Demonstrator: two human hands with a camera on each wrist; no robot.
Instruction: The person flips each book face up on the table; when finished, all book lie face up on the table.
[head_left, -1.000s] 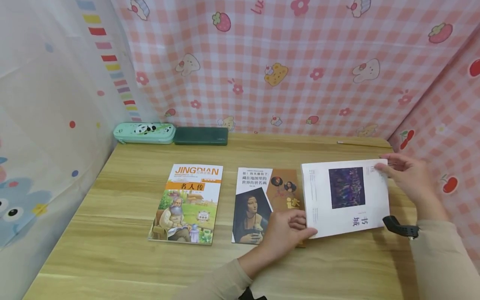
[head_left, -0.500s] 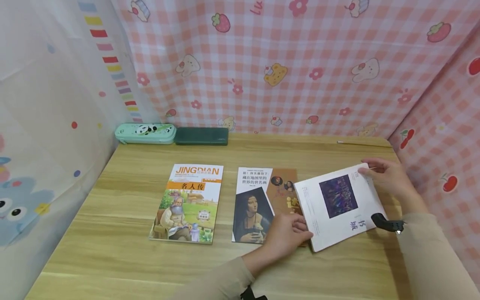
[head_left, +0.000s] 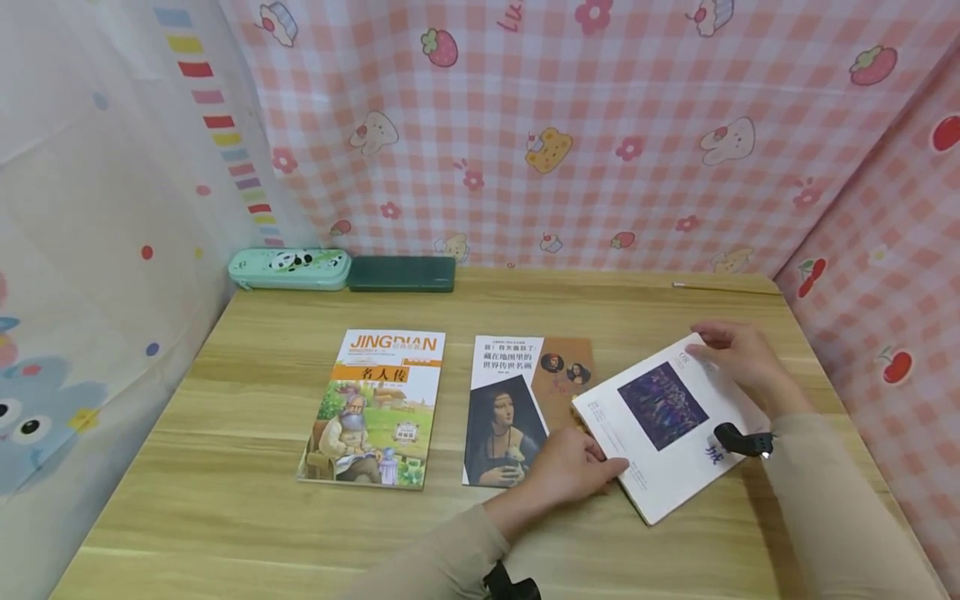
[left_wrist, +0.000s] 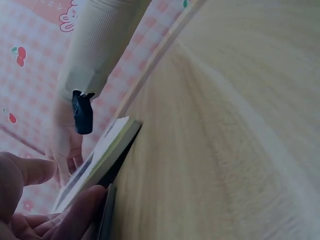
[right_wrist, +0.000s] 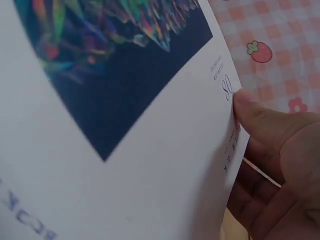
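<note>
A white-covered book (head_left: 667, 433) with a dark square picture lies slanted at the right of the table, overlapping the brown side of the portrait-cover book (head_left: 506, 417). At its upper right edge my right hand (head_left: 738, 362) pinches it, thumb on the cover and fingers behind, as the right wrist view also shows. My left hand (head_left: 570, 467) is at the white book's lower left edge, over the portrait book. In the left wrist view the left thumb (left_wrist: 37, 171) is straight and apart from the fingers. Dark shadow lies beneath the white book's edge (left_wrist: 107, 157).
A book with a bearded seated figure (head_left: 375, 408) lies at the left. Along the back stand a mint panda pencil case (head_left: 288, 268) and a dark green case (head_left: 401, 273). A pencil (head_left: 727, 288) lies at the back right. Patterned cloth (head_left: 510, 125) hangs behind the table.
The white book has turned anticlockwise and come lower and leftward, with my right hand moving left along with it. My left hand has stayed nearly in place. The other books have not moved.
</note>
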